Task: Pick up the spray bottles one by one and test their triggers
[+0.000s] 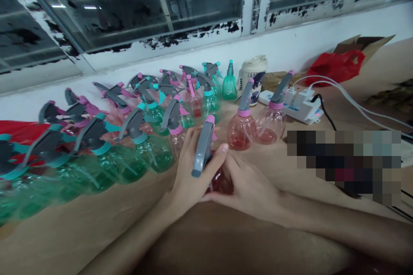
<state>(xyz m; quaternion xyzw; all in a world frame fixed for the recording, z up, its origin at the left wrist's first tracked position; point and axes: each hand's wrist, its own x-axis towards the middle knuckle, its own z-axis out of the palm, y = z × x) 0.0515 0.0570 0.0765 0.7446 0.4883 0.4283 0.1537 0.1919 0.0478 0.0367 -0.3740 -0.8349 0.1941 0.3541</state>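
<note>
Between my hands, close to me on the table, is a spray bottle with a red see-through body (222, 181) and a grey spray head (203, 148) tipped with pink. My left hand (192, 174) is closed around its neck and upper body, thumb lying across just below the head. From the other side my right hand (251, 187) grips the body, its fingers partly hidden behind the bottle. Just beyond stand two pink-collared spray bottles, one at the near side (240, 131) and one behind it (270, 122), each with some liquid low inside.
Rows of green (155, 152) and pink spray bottles crowd the left and back. A paper coffee cup (253, 78) stands near the wall. Right of it lie a power strip (300, 105) with white cables, a red plastic bag (337, 66) and a cardboard box (366, 45).
</note>
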